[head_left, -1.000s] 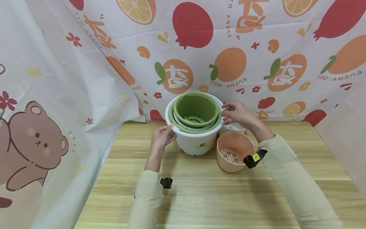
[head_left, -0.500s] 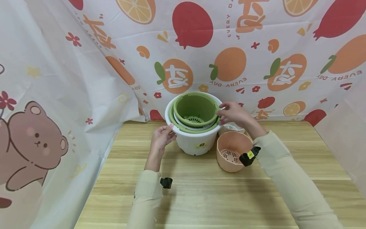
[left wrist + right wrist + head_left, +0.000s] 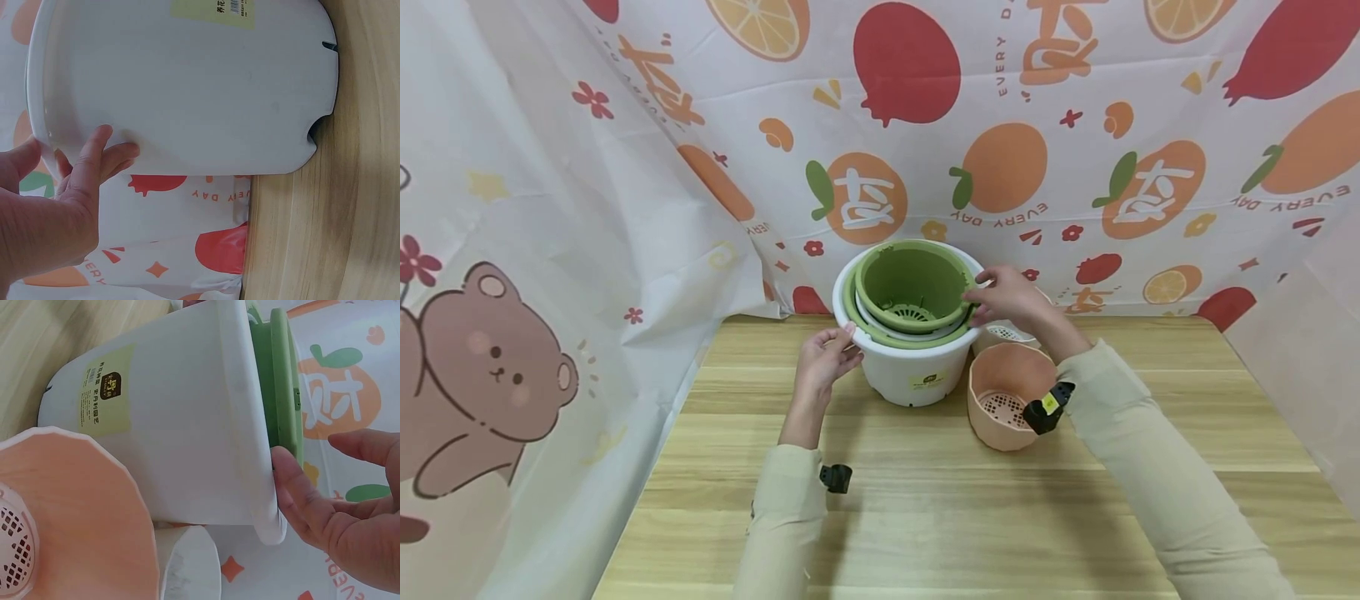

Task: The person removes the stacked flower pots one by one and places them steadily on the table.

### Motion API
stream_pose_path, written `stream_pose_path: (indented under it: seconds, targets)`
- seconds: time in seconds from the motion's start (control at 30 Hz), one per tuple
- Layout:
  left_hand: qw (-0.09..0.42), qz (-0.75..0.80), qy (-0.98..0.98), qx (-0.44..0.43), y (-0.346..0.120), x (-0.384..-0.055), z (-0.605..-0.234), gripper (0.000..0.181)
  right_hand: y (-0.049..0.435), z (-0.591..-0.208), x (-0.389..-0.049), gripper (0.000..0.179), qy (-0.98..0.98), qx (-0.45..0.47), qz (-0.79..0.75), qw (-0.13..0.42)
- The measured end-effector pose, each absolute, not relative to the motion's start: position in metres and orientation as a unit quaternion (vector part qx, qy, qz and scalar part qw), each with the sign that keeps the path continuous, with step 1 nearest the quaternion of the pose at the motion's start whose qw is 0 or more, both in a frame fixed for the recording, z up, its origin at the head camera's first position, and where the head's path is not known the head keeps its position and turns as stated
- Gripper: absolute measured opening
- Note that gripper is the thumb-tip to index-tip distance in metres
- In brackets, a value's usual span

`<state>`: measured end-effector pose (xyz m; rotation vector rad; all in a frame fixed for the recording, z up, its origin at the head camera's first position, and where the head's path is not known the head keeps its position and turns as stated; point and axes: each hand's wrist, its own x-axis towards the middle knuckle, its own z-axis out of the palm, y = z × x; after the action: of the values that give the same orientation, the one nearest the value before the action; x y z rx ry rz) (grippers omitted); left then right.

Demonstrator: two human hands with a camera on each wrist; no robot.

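A large white flowerpot (image 3: pixel 887 371) stands at the back of the table, with nested pots inside it. The smallest is a green pot (image 3: pixel 913 279) with a slotted bottom; a wider green rim (image 3: pixel 904 340) surrounds it. My left hand (image 3: pixel 823 358) pinches the white pot's rim at its left front, thumb above and fingers below, as the left wrist view shows too. My right hand (image 3: pixel 1011 298) reaches over the right side of the stack. In the right wrist view its fingertips (image 3: pixel 289 464) are right at the gap between white and green rims, while the thumb stays apart from them.
An orange pot (image 3: pixel 1011 383) with a perforated base stands just right of the white pot. Behind it a small white pot (image 3: pixel 1003 335) is partly hidden by my right hand. A fruit-printed curtain (image 3: pixel 1000 100) hangs close behind the wooden table (image 3: pixel 955 517).
My right hand has moved left, from the white pot's right rim to the green pots' rims. The left hand and the pots have kept their places.
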<state>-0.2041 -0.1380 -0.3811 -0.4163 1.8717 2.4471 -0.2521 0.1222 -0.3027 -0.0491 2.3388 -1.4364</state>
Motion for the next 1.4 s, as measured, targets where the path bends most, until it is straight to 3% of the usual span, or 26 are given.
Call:
stream_pose_path:
  seconds: [0.73,1.1,1.4]
  targets:
    - [0.015,0.784,0.604,-0.14,-0.137,-0.205,-0.382,0.013,0.108,-0.313,-0.253,0.055,0.853,0.01,-0.494,0.166]
    - [0.017,0.786,0.602,-0.136,-0.137,-0.205,-0.382,0.013,0.102,-0.311,-0.251,0.034,0.877,0.019,-0.457,0.145]
    - [0.021,0.784,0.604,-0.139,-0.138,-0.205,-0.381,0.013,0.099,-0.311,-0.252,0.032,0.874,0.045,-0.46,0.147]
